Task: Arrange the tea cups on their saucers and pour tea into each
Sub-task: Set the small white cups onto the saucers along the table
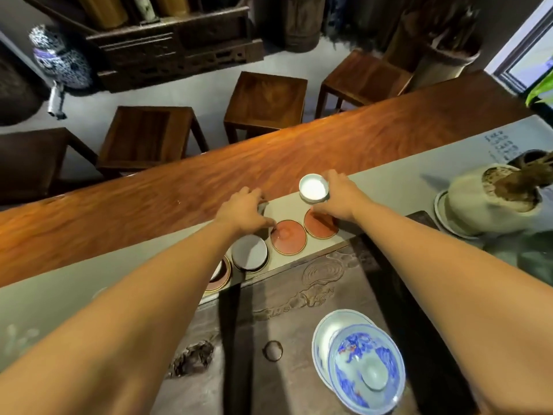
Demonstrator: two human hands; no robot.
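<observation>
My right hand [339, 199] grips a small white tea cup [313, 188] by its rim, holding it just beyond a bare red saucer [320, 226]. A second bare red saucer [288, 237] lies to its left. My left hand [245, 212] rests at that saucer's far left edge, fingers curled over something dark that I cannot make out. Another white cup [249, 253] sits on a saucer further left. A further saucer [220, 277] is half hidden under my left forearm. The saucers stand in a row on a grey runner [389, 175].
A blue-and-white lidded bowl [365, 368] on its plate sits near me on the carved dark tea tray [299, 310]. A potted plant [493, 199] stands at the right. The wooden table [179, 190] has several stools beyond it.
</observation>
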